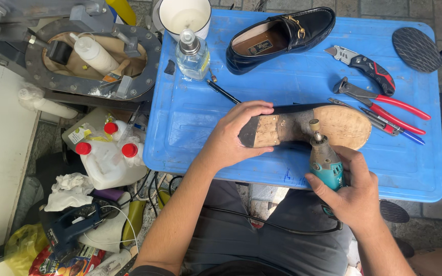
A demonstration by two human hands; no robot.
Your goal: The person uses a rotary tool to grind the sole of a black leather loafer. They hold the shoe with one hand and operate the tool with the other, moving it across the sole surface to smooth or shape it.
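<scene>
Left hand [231,137] grips the heel end of an upturned black shoe [305,125], thumb beneath the heel and fingers curled over its far edge, holding the shoe sole-up on the blue plastic lid [190,128] that serves as work surface. Right hand [351,191] is closed around a teal rotary tool [325,161], held upright with its small sanding drum touching the sole at the waist, between the pale heel block and the tan forepart. Sole leather shows bare and scuffed; heel block carries small nail marks. A dark cord [262,221] runs from the tool across the person's lap. On the lid beyond the held shoe lies its mate, a black loafer [281,37] with a gold bit, upright. Right of it sit a red-and-grey utility knife [361,64], red-handled pliers [382,102] and a blue pen just beside them. A clear pump bottle [192,55] stands near the lid's far left corner, with a white cup [184,15] behind it and a black pencil [223,92] nearby. An oval ribbed rubber sole piece [415,49] rests at the far right corner. Left of the lid, white jugs with red caps [109,153] stand on the ground.
</scene>
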